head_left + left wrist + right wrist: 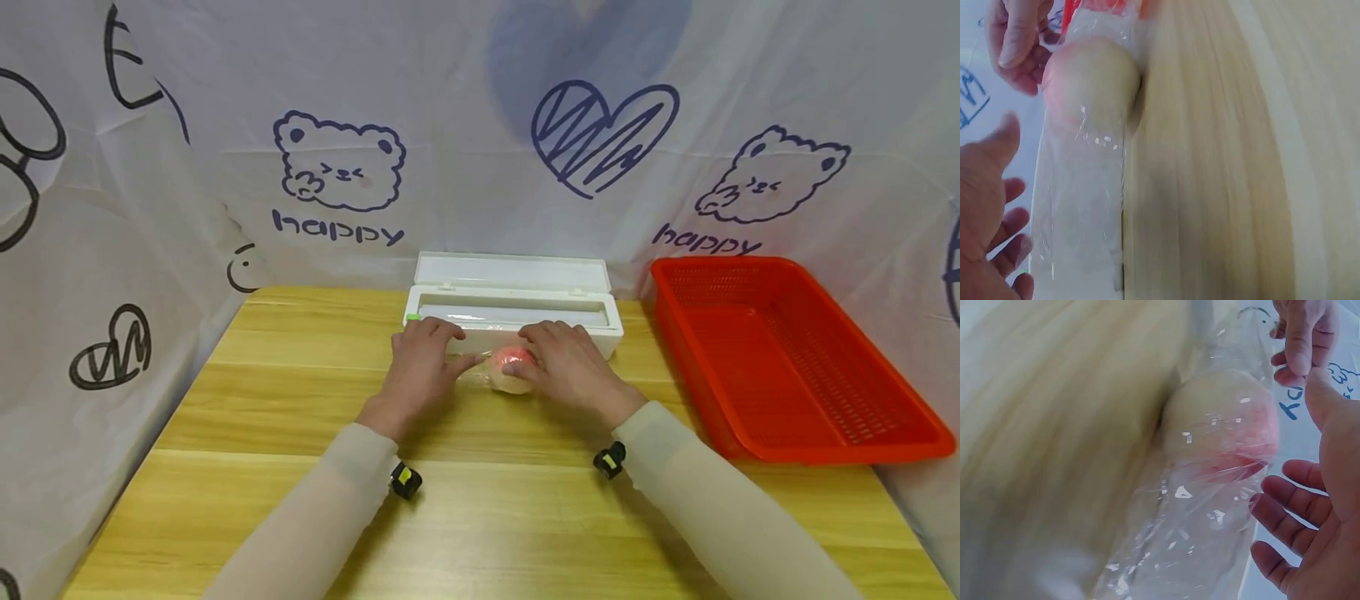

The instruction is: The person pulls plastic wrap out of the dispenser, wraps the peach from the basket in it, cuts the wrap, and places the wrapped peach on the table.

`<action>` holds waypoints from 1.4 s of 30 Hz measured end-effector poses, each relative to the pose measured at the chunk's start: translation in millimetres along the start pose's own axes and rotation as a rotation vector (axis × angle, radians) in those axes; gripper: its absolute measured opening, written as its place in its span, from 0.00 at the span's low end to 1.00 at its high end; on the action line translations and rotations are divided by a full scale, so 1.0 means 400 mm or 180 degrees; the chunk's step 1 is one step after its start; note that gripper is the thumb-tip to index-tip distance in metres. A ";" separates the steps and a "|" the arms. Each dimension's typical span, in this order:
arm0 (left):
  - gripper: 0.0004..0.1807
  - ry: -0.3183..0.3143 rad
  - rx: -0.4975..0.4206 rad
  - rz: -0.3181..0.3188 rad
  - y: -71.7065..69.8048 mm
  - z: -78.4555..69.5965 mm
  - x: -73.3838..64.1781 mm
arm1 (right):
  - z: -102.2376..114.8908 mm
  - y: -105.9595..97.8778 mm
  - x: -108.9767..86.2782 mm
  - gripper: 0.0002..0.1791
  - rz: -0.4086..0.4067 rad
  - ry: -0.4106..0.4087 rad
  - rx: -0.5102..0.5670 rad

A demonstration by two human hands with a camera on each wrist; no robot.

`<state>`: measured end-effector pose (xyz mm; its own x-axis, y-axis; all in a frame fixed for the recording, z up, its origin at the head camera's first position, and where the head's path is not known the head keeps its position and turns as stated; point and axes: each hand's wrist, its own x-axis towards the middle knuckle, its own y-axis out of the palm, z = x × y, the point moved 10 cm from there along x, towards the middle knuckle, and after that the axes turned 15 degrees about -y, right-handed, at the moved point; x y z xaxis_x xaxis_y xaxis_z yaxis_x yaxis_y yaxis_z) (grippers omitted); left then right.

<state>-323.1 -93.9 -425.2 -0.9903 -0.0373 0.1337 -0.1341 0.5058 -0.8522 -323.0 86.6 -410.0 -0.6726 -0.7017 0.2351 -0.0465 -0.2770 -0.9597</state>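
A pink and cream peach (510, 377) lies in front of a white cling film box (611, 331) with its lid raised and a film roll inside. Clear cling film (1079, 200) covers the peach and stretches to both sides of it, wrinkled and shiny. To the left of the peach is my left hand (420, 367), thumb extended toward it and fingertips by the box's front edge. My right hand (573, 367) is at the peach's right, its thumb over the fruit in the head view. Both hands have loosely bent, spread fingers in the wrist views, close to the film's edge.
A red plastic basket (847, 454) with perforated sides stands on the right of the wooden table (480, 525). Behind the table hangs a white cloth (465, 167) printed with bears and hearts. A small green piece (412, 317) sits at the box's left end.
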 end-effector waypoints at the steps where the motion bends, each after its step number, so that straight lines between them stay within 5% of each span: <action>1: 0.25 -0.0098 -0.0120 -0.0071 -0.012 0.014 0.005 | 0.001 -0.005 0.004 0.35 -0.0036 -0.0018 0.0019; 9: 0.15 -0.0815 -0.0828 -0.0439 -0.100 0.155 0.053 | 0.008 -0.028 0.063 0.32 -0.0071 0.0083 0.0311; 12: 0.20 -0.1022 -0.1080 -0.0316 -0.107 0.194 0.066 | 0.018 -0.031 0.086 0.32 -0.0045 0.0079 0.0378; 17: 0.32 -0.1264 -0.1315 0.0167 -0.073 0.232 0.080 | 0.034 -0.030 0.123 0.31 0.0014 -0.0005 0.0371; 22: 0.41 -0.1189 -0.1200 0.0429 -0.039 0.230 0.088 | 0.044 -0.020 0.146 0.32 0.0129 0.0026 0.0382; 35: 0.48 -0.0849 -0.1017 0.0385 -0.025 0.214 0.107 | 0.063 -0.009 0.173 0.31 0.0250 0.0000 0.0289; 42: 0.41 -0.0683 -0.0846 0.0372 -0.025 0.206 0.111 | 0.069 -0.017 0.198 0.29 0.0231 -0.0095 0.0144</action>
<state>-368.9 -171.6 -452.3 -0.9872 -0.1318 -0.0900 -0.0335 0.7227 -0.6903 -355.6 14.6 -380.4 -0.6507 -0.7400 0.1703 0.0354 -0.2536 -0.9667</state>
